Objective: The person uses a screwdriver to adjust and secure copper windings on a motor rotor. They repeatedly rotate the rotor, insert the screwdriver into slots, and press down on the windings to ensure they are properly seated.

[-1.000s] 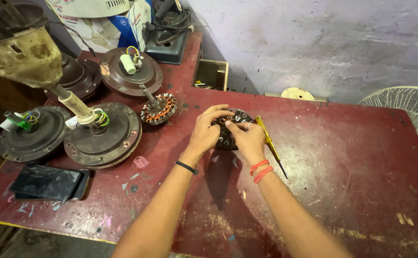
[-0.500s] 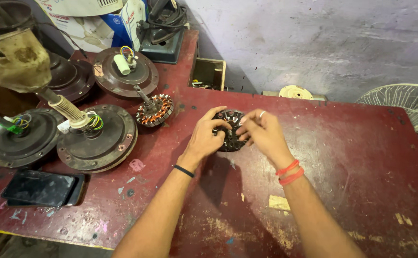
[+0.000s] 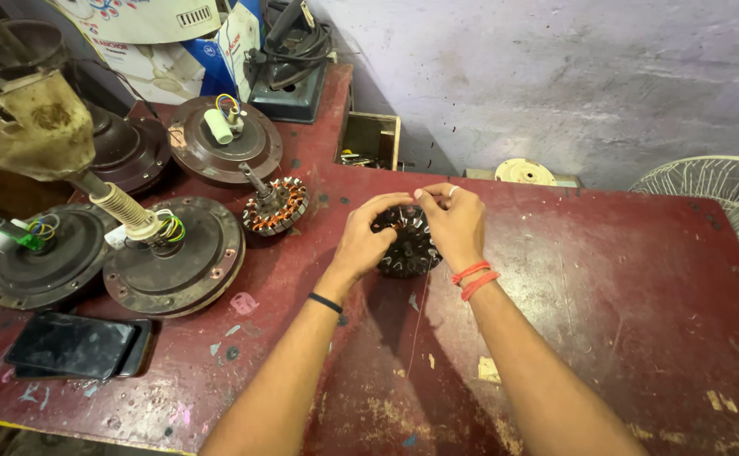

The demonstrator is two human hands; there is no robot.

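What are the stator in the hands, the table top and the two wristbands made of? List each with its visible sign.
Stator: dark metal core, judging by its black slotted teeth; a thin wire hangs from it, likely copper.
Table: red-painted top, worn and chipped; the material beneath cannot be told.
Right-wrist bands: red-orange, thin, probably thread or rubber.
Left-wrist band: black, thin, possibly rubber or cord.

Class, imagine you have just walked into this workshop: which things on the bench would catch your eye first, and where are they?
At the centre of the red table, the left hand and right hand grip a dark stator, with a thin wire hanging from it. Left of them lie round fan motor housings and a copper-wound stator. A dark phone rests at the near left corner.
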